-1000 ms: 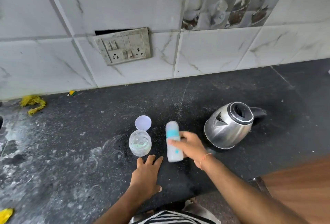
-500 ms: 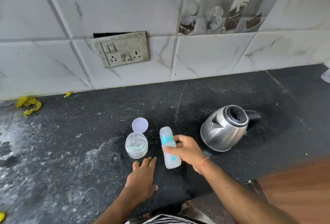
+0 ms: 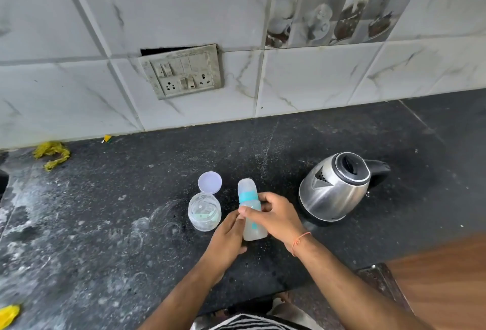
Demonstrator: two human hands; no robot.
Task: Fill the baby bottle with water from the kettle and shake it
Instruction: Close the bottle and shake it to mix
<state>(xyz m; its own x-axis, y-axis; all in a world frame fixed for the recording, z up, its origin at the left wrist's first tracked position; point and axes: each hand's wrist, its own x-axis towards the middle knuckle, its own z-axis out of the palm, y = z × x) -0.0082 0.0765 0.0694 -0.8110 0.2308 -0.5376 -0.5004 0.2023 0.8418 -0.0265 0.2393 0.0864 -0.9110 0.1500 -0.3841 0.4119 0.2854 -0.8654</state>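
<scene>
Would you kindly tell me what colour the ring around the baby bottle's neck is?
The ring on the baby bottle is turquoise, seen in the head view.

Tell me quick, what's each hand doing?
Left hand: touching the baby bottle low down; grip cannot be told.
Right hand: holding the baby bottle.

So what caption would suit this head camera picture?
Both hands, right hand and left hand, hold a capped baby bottle upright on the dark counter, beside a steel kettle.
</scene>
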